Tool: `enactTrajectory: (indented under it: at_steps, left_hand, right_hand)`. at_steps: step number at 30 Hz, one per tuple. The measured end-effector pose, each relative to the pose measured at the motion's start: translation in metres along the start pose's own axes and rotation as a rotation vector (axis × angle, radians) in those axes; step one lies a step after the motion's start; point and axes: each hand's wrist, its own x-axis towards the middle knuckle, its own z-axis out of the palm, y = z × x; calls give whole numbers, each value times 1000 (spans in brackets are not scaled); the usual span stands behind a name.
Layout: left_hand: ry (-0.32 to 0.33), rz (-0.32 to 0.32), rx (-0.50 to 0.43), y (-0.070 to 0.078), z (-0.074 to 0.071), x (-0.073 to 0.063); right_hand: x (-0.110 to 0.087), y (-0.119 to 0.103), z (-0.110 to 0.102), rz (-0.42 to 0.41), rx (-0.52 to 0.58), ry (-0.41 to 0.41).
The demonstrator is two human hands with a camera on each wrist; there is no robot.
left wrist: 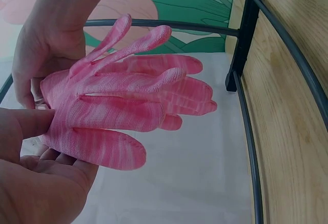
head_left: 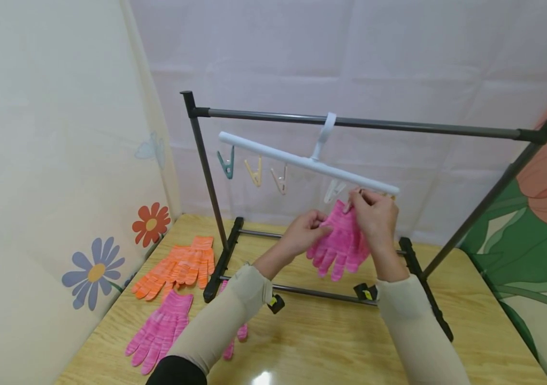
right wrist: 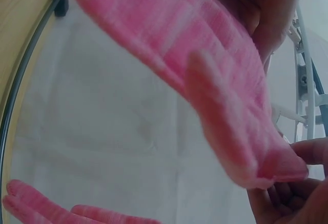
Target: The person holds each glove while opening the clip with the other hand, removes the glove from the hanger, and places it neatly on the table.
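Below the right half of a pale blue clip hanger (head_left: 273, 153), a pink knit glove (head_left: 338, 235) is held with its fingers pointing down. My left hand (head_left: 300, 235) pinches the cuff side between thumb and fingers. The right hand (head_left: 376, 216) pinches the cuff's upper edge close under the hanger bar, as its fingertips in the right wrist view also show. Behind it, a second pink glove (left wrist: 192, 95) overlaps the first; its cuff end is hidden. A whitish clip (head_left: 334, 190) hangs just left of my right fingertips.
The hanger hooks over a black rack (head_left: 263, 116). Teal (head_left: 227, 163), yellow (head_left: 255, 172) and beige clips (head_left: 280, 181) hang at its left. Orange gloves (head_left: 182, 264) and another pink glove (head_left: 162, 329) lie on the wooden table, with more pink fabric (head_left: 241, 332) partly behind my left forearm.
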Motion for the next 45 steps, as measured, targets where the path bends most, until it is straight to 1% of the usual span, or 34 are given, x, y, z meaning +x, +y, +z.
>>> enactTrajectory:
  at_steps: [7,15,20,25,31,34,40,45]
  left_hand:
    - [1,6,3,-4,-1,0]
    - [6,14,3,-3,-2,-3]
    - [3,-1,13,-4,-3,-5]
    - [-3,-16,27,-5,-5,-7]
    - [-21,-17,26,-7,-7,-10]
    - [-31,-10,29,-9,-9,-11]
    - [-25,-7,30,-13,-12,-15]
    - [-25,-7,21,-17,-14,-17]
  right_hand:
    - [0,-1,1,-48,-10,15]
    - [0,2,2,-75,-42,28]
    - [2,6,3,-113,-71,44]
    - [3,9,3,-131,-57,52]
    - [4,9,3,-141,-17,55]
    - [4,10,3,-143,-9,50]
    - [3,13,1,-127,13,23]
    - [2,14,1,-131,17,16]
